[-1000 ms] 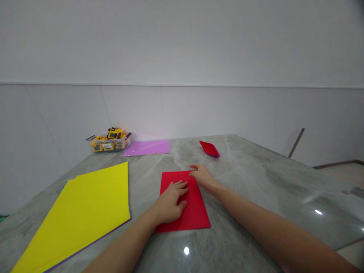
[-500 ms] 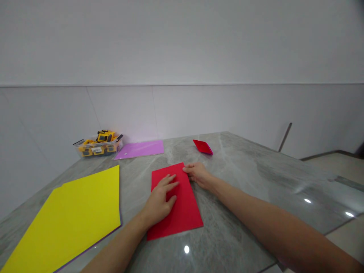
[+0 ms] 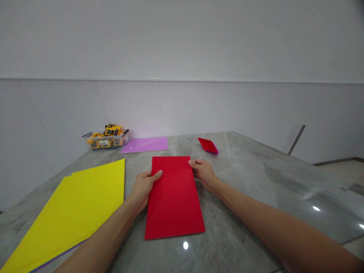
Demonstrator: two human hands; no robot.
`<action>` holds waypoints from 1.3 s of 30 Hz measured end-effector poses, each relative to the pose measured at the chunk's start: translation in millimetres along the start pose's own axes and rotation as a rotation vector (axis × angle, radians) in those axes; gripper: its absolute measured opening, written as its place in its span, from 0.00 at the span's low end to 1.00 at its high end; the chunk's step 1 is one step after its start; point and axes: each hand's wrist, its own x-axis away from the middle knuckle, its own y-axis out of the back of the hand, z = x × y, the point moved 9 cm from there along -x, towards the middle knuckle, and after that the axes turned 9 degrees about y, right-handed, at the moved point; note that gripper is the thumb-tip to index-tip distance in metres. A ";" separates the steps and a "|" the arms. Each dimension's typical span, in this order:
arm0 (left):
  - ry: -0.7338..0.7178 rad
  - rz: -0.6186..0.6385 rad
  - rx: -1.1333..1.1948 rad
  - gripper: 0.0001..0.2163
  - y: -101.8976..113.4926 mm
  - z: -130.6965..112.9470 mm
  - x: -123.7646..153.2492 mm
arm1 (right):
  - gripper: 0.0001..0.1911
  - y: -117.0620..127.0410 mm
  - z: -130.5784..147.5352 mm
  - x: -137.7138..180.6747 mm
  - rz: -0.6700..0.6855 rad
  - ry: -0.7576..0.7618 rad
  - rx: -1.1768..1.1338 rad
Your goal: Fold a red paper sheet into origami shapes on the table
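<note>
A flat red rectangular sheet, paper or thin card, is in front of me over the grey table. My left hand grips its left edge, thumb on top and the other fingers hidden underneath. At the upper right corner, my right hand pinches the edge between thumb and fingers. The far end of the sheet looks slightly raised from the tabletop.
Large yellow sheets lie stacked on the left. Toward the wall are a purple sheet, a clear bin of yellow toy vehicles, and a small folded red piece. The grey marbled table has an edge at the right.
My left hand has moved from lying on top of the red sheet to gripping its left edge. The sheet has turned a little straighter. My right hand keeps the upper right corner.
</note>
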 end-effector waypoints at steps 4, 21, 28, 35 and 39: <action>0.002 -0.003 0.072 0.06 1.1 0.9 -1.7 | 0.15 -3.9 -1.1 2.4 0.031 0.025 0.035; 0.136 0.081 0.037 0.09 -2.5 8.8 2.9 | 0.18 -8.3 2.5 5.8 0.104 0.079 0.176; 0.070 0.010 0.039 0.04 3.1 3.5 -0.8 | 0.18 -9.6 9.4 2.8 0.116 0.163 0.278; 0.045 -0.028 0.048 0.03 10.4 2.1 -4.5 | 0.21 -13.8 10.3 7.4 0.182 0.147 0.362; 0.023 -0.056 0.060 0.03 16.7 2.4 -8.5 | 0.25 -16.8 3.7 9.5 0.232 0.125 0.405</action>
